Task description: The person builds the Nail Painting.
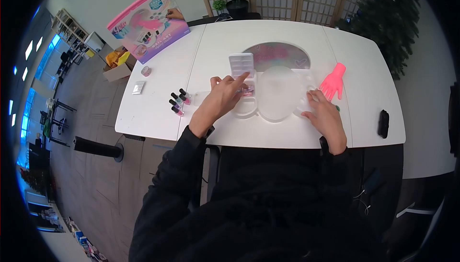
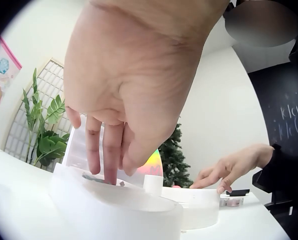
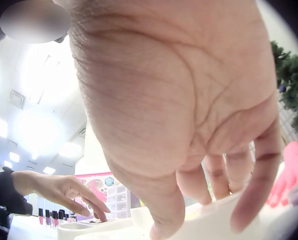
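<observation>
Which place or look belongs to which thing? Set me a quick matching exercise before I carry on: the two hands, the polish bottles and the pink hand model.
Things:
1. left hand
2. right hand
3. polish bottles
4. pink hand model

Places and looks:
A. on the table, just past the white tray on its right
B. at the tray's left side, fingers pointing down
C. grouped on the table, with black caps
D. at the tray's right side

Right pairs: 1-B, 2-D, 3-C, 4-A
</observation>
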The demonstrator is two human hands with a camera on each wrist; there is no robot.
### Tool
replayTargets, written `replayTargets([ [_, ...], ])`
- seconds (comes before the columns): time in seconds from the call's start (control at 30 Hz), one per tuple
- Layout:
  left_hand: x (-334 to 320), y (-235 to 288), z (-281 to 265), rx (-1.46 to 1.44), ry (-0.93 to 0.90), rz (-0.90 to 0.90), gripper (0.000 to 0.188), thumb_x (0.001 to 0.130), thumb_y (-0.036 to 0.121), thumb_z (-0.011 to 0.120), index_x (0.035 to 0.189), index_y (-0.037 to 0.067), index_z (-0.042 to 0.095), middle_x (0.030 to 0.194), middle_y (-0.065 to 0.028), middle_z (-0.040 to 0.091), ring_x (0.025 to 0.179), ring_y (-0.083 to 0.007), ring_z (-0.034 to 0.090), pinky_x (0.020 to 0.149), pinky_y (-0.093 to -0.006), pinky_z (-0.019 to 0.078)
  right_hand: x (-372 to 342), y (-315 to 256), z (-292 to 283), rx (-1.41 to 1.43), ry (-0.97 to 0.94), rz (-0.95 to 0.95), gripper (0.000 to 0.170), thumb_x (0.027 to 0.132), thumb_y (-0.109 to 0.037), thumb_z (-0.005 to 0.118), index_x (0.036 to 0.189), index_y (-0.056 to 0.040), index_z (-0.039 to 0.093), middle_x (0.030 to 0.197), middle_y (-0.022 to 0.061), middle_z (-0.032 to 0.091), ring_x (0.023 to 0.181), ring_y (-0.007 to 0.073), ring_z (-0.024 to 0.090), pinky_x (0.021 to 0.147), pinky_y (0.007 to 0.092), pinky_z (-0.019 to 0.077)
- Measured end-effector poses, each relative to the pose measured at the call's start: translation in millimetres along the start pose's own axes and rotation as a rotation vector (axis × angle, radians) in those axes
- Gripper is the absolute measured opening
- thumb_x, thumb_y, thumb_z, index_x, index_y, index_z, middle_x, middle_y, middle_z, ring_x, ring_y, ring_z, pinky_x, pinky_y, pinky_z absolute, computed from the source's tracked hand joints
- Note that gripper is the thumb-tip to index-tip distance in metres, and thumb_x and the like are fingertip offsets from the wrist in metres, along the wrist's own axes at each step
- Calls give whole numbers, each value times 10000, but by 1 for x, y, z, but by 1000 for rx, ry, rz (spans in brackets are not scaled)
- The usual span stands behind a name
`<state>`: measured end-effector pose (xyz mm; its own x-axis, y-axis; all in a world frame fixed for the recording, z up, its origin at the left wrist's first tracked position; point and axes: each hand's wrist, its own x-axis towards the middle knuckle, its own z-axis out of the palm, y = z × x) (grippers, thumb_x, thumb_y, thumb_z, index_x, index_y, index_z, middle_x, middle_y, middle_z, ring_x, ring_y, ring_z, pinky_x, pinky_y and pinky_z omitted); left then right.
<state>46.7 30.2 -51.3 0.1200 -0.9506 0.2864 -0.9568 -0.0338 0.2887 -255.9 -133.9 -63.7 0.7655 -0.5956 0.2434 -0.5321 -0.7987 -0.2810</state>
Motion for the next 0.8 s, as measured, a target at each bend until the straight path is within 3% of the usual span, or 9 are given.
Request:
replayTargets([
  [0.13, -6, -1, -9, -65, 26, 8, 647, 913, 62, 733, 1517, 154, 520, 1168, -11, 771, 1135, -226, 616, 964, -444, 320, 0, -4, -4, 8, -46, 39, 585, 868, -223, 796, 1369, 17, 617, 1443, 113, 563, 1112, 350, 679, 914, 438, 555],
  [0.3, -16, -33, -31, -131, 131, 117, 728, 840, -37, 745, 1510, 134, 517, 1212, -105, 744, 943, -303, 682, 829, -445, 513, 1, -4, -4, 18, -30, 34, 570, 862, -205, 801, 1356, 18, 622, 1460, 109, 548, 1117, 358, 676, 916, 439, 555],
  [0.33, -22, -32, -37, -133, 193, 3, 695, 785, -72, 759, 1440, 62, 567, 1216, -139, 727, 860, -351, 698, 766, -445, 573, 0, -4, -4, 20, -32, 37, 570, 862, -205, 801, 1356, 18, 622, 1460, 109, 548, 1117, 358, 676, 916, 439, 555],
  [0.37, -28, -31, -33, -133, 192, 3, 695, 785, -72, 759, 1440, 62, 567, 1216, -139, 727, 860, -351, 698, 766, -445, 573, 0, -4, -4, 40, -40, 49, 569, 859, -201, 804, 1352, 18, 623, 1453, 111, 552, 1117, 358, 675, 917, 440, 553],
  [0.43, -45, -33, -20, 229, 242, -337, 589, 772, -60, 770, 1340, -2, 624, 1222, -150, 719, 943, -365, 694, 827, -455, 564, 1, -3, -2, 60, -46, 48, 569, 855, -198, 807, 1349, 17, 625, 1446, 112, 556, 1116, 359, 674, 919, 441, 552],
  [0.47, -49, -32, -15, 276, 220, -331, 524, 735, -52, 795, 1243, -44, 669, 1177, -155, 726, 1025, -362, 671, 878, -446, 553, -1, 1, 3, 29, 2, 7, 570, 851, -195, 810, 1346, 18, 626, 1434, 113, 561, 1105, 361, 677, 909, 442, 555],
  [0.57, -57, -42, -4, 424, 45, -258, 535, 699, -39, 819, 1219, -36, 691, 1142, -146, 728, 1084, -352, 644, 912, -428, 541, -1, 3, 5, -2, 63, -41, 569, 844, -188, 815, 1339, 21, 629, 1414, 114, 569, 1086, 364, 680, 894, 440, 559],
  [0.63, -59, -51, -1, 393, 68, -216, 540, 662, -38, 832, 1189, -34, 713, 1107, -134, 734, 1095, -349, 640, 916, -420, 542, -3, 2, 5, 3, 72, -41, 567, 841, -184, 817, 1335, 23, 631, 1404, 114, 572, 1079, 365, 681, 889, 437, 561],
  [0.8, -51, -49, -10, 237, -22, -177, 425, 787, 54, 810, 1205, 78, 737, 1141, -115, 682, 1080, -315, 657, 840, -436, 572, -2, -2, 0, 54, 39, -8, 562, 836, -169, 817, 1328, 29, 632, 1404, 110, 573, 1096, 359, 676, 897, 432, 558],
])
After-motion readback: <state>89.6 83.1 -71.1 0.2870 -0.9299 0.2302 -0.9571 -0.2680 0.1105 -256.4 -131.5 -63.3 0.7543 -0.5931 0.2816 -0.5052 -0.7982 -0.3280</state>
